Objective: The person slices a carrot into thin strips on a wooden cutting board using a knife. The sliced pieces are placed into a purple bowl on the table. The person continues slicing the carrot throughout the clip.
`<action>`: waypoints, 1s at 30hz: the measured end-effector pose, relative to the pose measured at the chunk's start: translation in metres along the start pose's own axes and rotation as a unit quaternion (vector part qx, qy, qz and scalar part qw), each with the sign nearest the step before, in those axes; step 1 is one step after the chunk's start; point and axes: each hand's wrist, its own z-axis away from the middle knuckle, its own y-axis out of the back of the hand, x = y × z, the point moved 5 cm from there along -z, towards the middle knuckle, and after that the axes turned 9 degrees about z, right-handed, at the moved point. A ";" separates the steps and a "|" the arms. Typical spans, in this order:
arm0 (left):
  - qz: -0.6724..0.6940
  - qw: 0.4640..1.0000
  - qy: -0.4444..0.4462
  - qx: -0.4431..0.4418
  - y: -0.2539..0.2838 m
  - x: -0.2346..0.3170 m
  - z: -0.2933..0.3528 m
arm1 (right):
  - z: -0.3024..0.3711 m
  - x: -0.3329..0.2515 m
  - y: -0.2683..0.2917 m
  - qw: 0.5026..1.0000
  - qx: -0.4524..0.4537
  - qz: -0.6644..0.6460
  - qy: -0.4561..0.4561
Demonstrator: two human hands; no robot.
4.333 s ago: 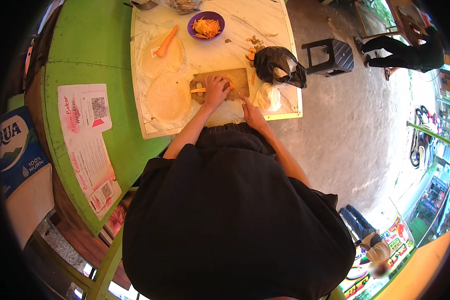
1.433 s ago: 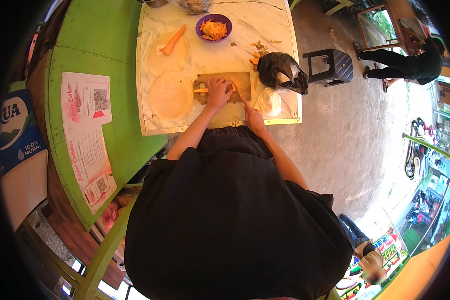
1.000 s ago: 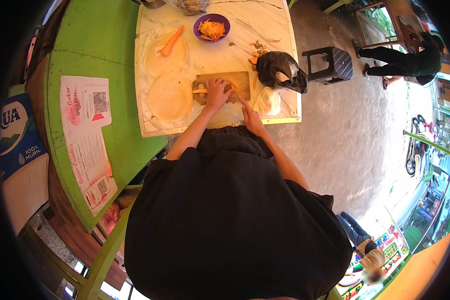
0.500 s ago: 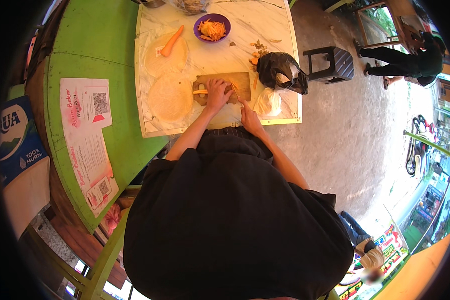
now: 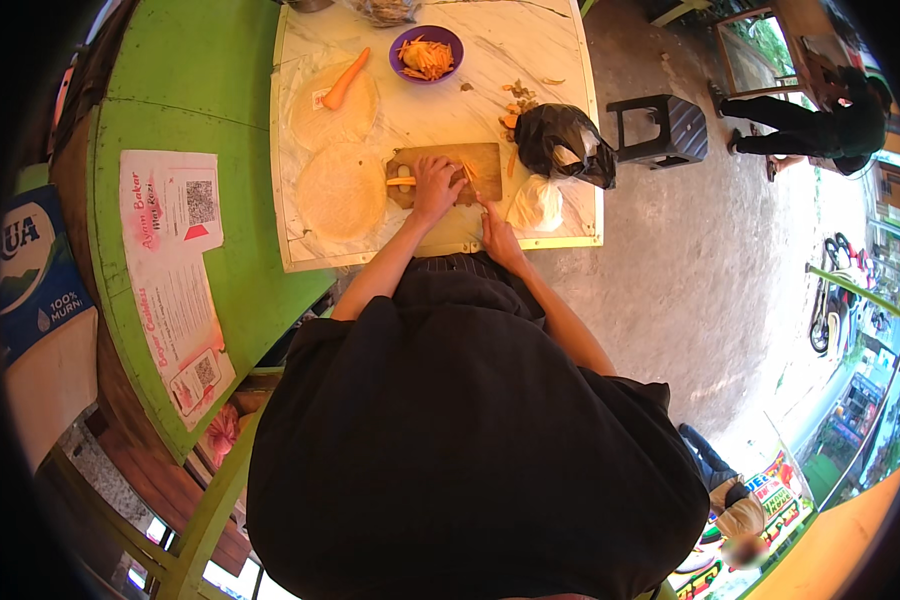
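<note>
A wooden cutting board (image 5: pixel 487 160) lies near the table's front edge. On it my left hand (image 5: pixel 436 190) is closed over a piece of carrot (image 5: pixel 400 181), whose end sticks out to the left. My right hand (image 5: pixel 500 238) grips a knife (image 5: pixel 481 197) at the board's front right; most of its blade is hard to make out. Thin carrot strips (image 5: pixel 470 171) lie on the board just right of my left fingers. Farther back stands a purple bowl (image 5: pixel 399 67) of shredded carrot. A whole carrot (image 5: pixel 345 80) rests on a round woven tray (image 5: pixel 308 119) at the back left.
Another round woven tray (image 5: pixel 341 195) sits left of the board. To the right are a black plastic bag (image 5: pixel 545 135), a pale bag (image 5: pixel 538 206) and carrot scraps (image 5: pixel 518 98). A dark plastic stool (image 5: pixel 678 130) stands beyond the table; another person (image 5: pixel 800 122) is farther right.
Both hands keep nearly the same places on the board, left on the carrot and right on the knife. The whole view has shifted very slightly.
</note>
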 end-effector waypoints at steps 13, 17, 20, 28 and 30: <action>-0.010 1.000 0.012 -0.003 0.000 -0.004 -0.001 | -0.008 0.007 0.009 0.997 -0.047 0.025 -0.055; -0.011 1.000 0.017 -0.013 0.002 0.000 -0.003 | -0.001 -0.003 0.007 0.997 -0.021 0.053 -0.051; -0.007 1.000 0.012 -0.007 0.002 -0.002 -0.004 | 0.003 -0.010 0.012 0.999 0.000 0.012 -0.038; -0.003 1.000 0.016 0.012 0.003 -0.004 -0.004 | 0.006 -0.021 0.022 0.998 -0.017 -0.025 -0.051; 0.004 1.000 0.016 0.010 0.003 -0.003 -0.006 | 0.006 -0.020 0.022 0.998 -0.017 -0.025 -0.055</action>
